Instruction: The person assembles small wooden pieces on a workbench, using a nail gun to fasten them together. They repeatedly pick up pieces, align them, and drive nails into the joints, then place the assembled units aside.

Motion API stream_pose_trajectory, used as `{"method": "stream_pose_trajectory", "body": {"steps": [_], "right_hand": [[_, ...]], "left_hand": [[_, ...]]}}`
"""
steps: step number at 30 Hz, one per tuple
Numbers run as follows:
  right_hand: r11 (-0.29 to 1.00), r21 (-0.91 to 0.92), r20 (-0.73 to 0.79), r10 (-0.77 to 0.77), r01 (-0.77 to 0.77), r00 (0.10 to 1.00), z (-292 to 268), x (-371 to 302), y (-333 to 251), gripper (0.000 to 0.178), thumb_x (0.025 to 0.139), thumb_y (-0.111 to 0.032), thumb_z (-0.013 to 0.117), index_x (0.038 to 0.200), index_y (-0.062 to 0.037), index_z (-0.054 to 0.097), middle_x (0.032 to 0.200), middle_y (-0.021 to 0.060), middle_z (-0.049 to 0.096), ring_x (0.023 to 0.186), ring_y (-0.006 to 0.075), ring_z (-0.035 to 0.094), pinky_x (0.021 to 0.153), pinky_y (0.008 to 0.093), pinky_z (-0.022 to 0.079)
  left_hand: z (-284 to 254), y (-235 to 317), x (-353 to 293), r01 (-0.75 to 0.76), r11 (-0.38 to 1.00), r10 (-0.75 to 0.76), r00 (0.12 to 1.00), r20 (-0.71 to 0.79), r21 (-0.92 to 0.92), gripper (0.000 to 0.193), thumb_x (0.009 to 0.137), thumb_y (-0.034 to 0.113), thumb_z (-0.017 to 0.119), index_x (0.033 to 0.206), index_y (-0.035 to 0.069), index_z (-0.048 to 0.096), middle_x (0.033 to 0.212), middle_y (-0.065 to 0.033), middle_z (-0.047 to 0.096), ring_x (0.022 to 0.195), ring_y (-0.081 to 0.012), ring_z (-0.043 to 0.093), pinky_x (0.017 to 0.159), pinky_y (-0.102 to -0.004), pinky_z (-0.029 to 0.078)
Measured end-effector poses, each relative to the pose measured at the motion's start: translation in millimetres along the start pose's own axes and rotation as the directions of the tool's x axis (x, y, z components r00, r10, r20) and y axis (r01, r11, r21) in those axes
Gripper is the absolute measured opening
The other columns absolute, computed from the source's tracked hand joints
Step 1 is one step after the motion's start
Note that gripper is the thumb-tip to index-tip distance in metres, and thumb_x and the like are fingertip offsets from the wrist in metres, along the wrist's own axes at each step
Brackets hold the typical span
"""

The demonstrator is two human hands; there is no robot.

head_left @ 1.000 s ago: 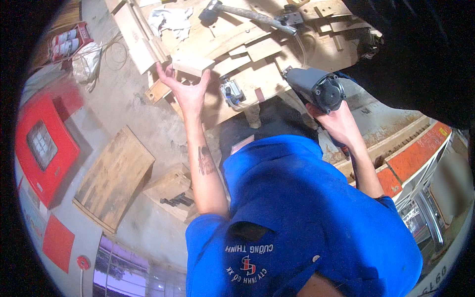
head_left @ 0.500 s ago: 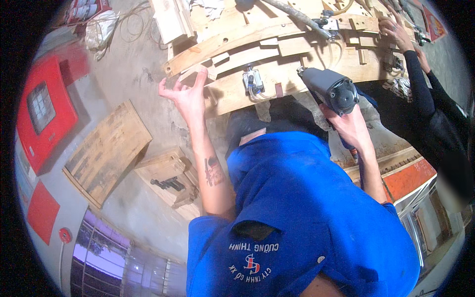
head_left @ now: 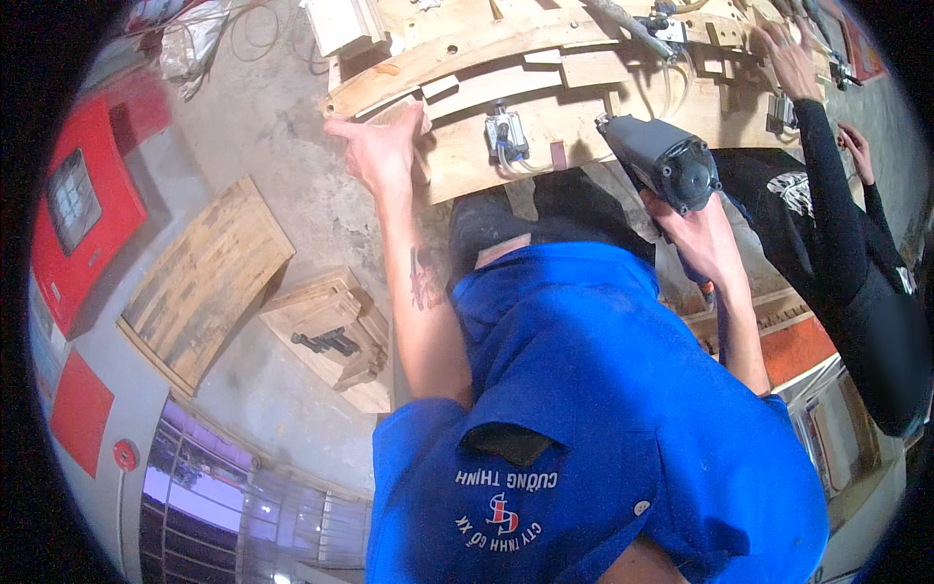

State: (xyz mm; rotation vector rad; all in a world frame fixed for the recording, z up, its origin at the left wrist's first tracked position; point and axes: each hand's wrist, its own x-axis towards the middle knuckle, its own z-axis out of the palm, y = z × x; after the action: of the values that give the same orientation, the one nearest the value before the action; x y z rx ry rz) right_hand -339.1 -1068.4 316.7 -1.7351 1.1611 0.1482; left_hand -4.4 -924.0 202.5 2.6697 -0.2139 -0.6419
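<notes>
At the left end of the wooden frame (head_left: 467,60), my left hand (head_left: 384,144) has its thumb and fingers closed about the end of a short wooden strip (head_left: 394,109). Part of that strip is hidden by the fingers. My right hand (head_left: 696,229) is wrapped round the handle of a dark grey nail gun (head_left: 666,161). The gun's nose points up and left toward the edge of the wooden board (head_left: 467,173), apparently short of touching it. Between my hands, a small metal clamp with air hoses (head_left: 506,136) is fixed on the board.
A co-worker in black sleeves (head_left: 837,185) stands at the right, one hand (head_left: 788,60) over the far end of the frame. A curved wooden panel (head_left: 209,287) and a wooden block assembly (head_left: 336,336) lie at left, near a red cabinet (head_left: 83,209). An orange-sided bench (head_left: 798,346) stands right.
My left hand has gone from spread fingers to closing over the strip's end. The nail gun stays in my right hand, slightly shifted. The co-worker's nearer hand has come away from the frame.
</notes>
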Motion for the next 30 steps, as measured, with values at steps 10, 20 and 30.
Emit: {"method": "stream_pose_trajectory", "body": {"steps": [10, 20, 30], "right_hand": [[0.999, -0.041, 0.023, 0.025, -0.024, 0.999, 2, -3, -2, 0.032, 0.088, -0.021, 0.072, 0.111, 0.0004, 0.07, 0.098, 0.0196, 0.075, 0.091, 0.0229, 0.072, 0.085, 0.0397, 0.055], [0.991, -0.097, 0.052, 0.103, -0.098, 0.993, 3, 1, -7, 0.033, 0.088, -0.022, 0.073, 0.109, 0.0017, 0.069, 0.092, 0.0207, 0.073, 0.082, 0.0242, 0.07, 0.08, 0.0397, 0.055], [0.98, -0.146, 0.04, 0.144, -0.137, 0.989, 22, 0, -87, 0.033, 0.092, -0.023, 0.074, 0.119, -0.0028, 0.07, 0.11, 0.0137, 0.075, 0.1, 0.0249, 0.069, 0.094, 0.0394, 0.053]], "left_hand": [[16, -3, 6, -0.06, 0.993, 0.067, 0.995, -0.07, 0.102, 0.109, 0.07, 0.046, 0.092, 0.137, -0.007, 0.025, 0.105, -0.0336, 0.07, 0.108, -0.0475, 0.068, 0.102, -0.0485, 0.048], [16, -67, 4, -0.242, 0.953, 0.224, 0.968, -0.113, -0.184, 0.079, 0.072, 0.033, 0.094, 0.136, 0.003, 0.058, 0.132, -0.0222, 0.065, 0.118, -0.0389, 0.062, 0.103, -0.0462, 0.048], [62, -122, 22, -0.617, 0.787, 0.59, 0.761, -0.271, -0.018, 0.053, 0.075, 0.021, 0.088, 0.126, 0.018, 0.076, 0.127, -0.0173, 0.071, 0.096, -0.0321, 0.059, 0.089, -0.0396, 0.052]]}}
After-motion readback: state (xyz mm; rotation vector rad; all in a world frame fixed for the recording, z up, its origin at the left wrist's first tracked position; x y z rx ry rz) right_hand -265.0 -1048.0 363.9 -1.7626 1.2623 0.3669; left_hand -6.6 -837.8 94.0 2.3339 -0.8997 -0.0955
